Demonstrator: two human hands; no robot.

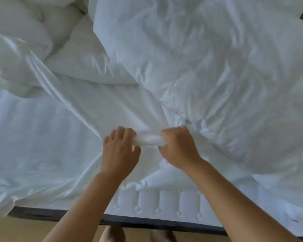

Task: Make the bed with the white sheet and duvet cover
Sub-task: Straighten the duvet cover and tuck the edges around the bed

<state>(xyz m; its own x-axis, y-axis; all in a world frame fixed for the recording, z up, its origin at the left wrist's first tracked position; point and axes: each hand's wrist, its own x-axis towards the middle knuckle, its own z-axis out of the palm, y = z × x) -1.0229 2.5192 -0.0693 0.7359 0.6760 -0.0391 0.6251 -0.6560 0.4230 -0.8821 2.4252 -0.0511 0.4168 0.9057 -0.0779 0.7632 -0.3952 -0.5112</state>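
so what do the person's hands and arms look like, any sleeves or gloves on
No gloves: the left hand and right hand are bare. The left forearm and right forearm are bare too, and no sleeve comes into view. No watch, ring, bracelet or marking shows, though the picture is slightly soft.

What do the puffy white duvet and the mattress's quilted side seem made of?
Puffy white duvet: thin woven cloth, perhaps cotton, slightly glossy, over lofty filling; it billows and creases. Quilted white mattress side: padded matte textile, stitched ribs and diamond tufts.
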